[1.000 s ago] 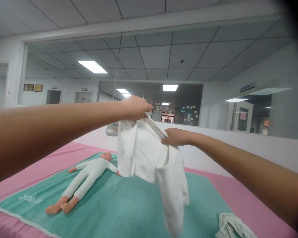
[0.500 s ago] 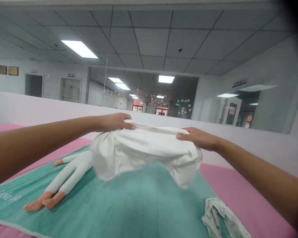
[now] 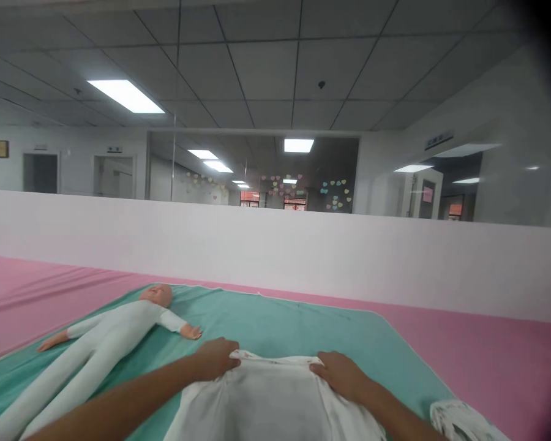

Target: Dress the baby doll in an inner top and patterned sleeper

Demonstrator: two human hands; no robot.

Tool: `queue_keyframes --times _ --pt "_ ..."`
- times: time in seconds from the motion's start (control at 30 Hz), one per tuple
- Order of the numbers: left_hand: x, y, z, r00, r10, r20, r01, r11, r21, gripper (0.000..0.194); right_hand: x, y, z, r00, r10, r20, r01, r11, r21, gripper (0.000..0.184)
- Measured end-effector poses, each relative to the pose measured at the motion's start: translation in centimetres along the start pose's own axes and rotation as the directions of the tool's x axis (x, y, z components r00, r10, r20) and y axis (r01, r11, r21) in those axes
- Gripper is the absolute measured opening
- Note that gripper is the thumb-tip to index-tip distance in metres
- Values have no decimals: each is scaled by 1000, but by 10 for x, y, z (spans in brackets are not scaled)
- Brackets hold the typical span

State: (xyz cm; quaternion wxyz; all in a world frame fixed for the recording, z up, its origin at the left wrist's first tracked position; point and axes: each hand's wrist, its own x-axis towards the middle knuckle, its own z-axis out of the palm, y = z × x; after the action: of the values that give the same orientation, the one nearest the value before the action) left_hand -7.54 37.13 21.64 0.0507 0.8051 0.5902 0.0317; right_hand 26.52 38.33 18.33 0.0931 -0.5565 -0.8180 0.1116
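My left hand (image 3: 213, 359) and my right hand (image 3: 342, 375) pinch the top edge of a white cloth garment (image 3: 270, 401), which lies spread on a teal towel (image 3: 294, 324) at the bottom of the view. Its lower part runs out of the picture. Just left of my left hand, a doll in a white bodysuit (image 3: 112, 334) lies on its back, its outstretched hand close to my left hand but apart from it. A folded printed white cloth (image 3: 461, 422) sits at the towel's lower right corner, beyond my right hand.
The towel rests on a pink bed sheet (image 3: 477, 349) that extends to both sides. Behind it stands a low white wall (image 3: 275, 251), with glass partitions and a room with doors and paper hearts beyond.
The white garment has come down from mid-air and now lies flat on the towel, with both hands lowered with it. The doll is no longer partly hidden behind it.
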Motion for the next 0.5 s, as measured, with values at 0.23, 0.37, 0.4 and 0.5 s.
queue_keyframes --times 0.23,0.37,0.4,0.5 --pt "103 -26 67 995 -76 -68 85 988 131 34 67 41 60 920 199 -338 -228 973 -47 35" --pt "143 -23 68 991 -74 -109 93 979 183 33 87 59 61 890 187 -417 -258 959 -120 33" --pt "150 -22 70 990 -80 -120 103 975 195 33 90 63 61 891 184 -416 -262 955 -139 34" --pt "164 -21 80 982 -118 -151 149 964 219 35 98 74 63 898 158 -410 -258 945 -201 35"
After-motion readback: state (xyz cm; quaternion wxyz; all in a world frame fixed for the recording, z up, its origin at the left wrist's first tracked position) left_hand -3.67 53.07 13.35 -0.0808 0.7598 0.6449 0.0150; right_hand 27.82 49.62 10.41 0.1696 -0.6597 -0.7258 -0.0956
